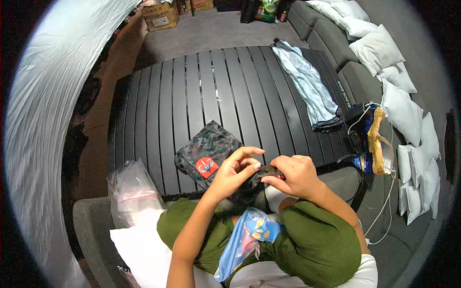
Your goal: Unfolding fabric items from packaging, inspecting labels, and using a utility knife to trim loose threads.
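A camouflage cloth item (218, 139) with a red emblem patch (207, 166) lies at the table's near edge, its near part dropping in dark folds below my hands. My left hand (229, 174) is above its right side, with the index finger curved and raised apart from the thumb; the other fingers are partly hidden. My right hand (298, 176) is closed, pinching a small dark brownish piece of cloth (269, 171) between thumb and fingers. Whether that piece joins the camouflage item is unclear. A tiny red spot shows at the right fingers.
The black slatted table (192, 91) carries a folded light-blue cloth bundle (307, 86) at far right. Clear plastic bags (134, 189) lie at left. A yellow-and-blue bag (377, 141) and white cables stand at right, beside a grey sofa (331, 43) with white pillows (379, 50).
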Available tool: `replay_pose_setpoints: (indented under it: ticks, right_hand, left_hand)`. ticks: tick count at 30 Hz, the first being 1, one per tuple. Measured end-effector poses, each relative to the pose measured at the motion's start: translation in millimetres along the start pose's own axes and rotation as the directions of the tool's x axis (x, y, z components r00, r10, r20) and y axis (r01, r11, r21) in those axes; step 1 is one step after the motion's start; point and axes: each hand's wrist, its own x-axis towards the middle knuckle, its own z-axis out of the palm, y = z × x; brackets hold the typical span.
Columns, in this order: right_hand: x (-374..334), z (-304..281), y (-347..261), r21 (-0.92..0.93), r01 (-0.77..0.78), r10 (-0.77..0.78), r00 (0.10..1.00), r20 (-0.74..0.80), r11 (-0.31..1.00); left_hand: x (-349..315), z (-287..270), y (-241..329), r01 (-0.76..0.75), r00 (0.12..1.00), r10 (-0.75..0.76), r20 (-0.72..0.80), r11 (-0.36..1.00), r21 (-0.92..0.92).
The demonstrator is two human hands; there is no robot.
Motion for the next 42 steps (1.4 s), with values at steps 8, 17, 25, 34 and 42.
replay_pose_setpoints:
  ticks: [8, 17, 25, 34, 42]
  right_hand:
    - [0.0, -0.3, -0.5, -0.086, 0.024, -0.025, 1.0, -0.01, 0.996]
    - [-1.1, -1.7, 0.0, -0.197, 0.052, -0.059, 0.998, -0.028, 0.979]
    - [-1.1, -6.6, 2.0, -0.022, -0.082, 0.079, 0.987, -0.139, 0.996]
    - [-2.3, -3.7, 0.3, -0.072, -0.04, 0.032, 0.994, -0.108, 0.997]
    - [-1.4, 1.5, -1.5, -0.113, -0.063, 0.052, 0.994, -0.096, 0.992]
  left_hand:
    - [-0.2, -1.6, 1.0, -0.006, 1.0, 0.006, 0.001, 0.998, 0.057]
    - [0.9, -2.2, -0.9, 0.009, 1.0, -0.009, -0.025, 1.0, 0.026]
    - [-0.5, -5.0, 1.4, 0.044, 0.998, -0.043, -0.051, 0.999, 0.021]
    - [0.3, -5.5, 2.3, 0.047, 0.992, -0.046, -0.121, 0.999, 0.001]
    - [0.1, -5.1, -1.4, 0.046, 0.99, -0.048, -0.134, 0.999, -0.012]
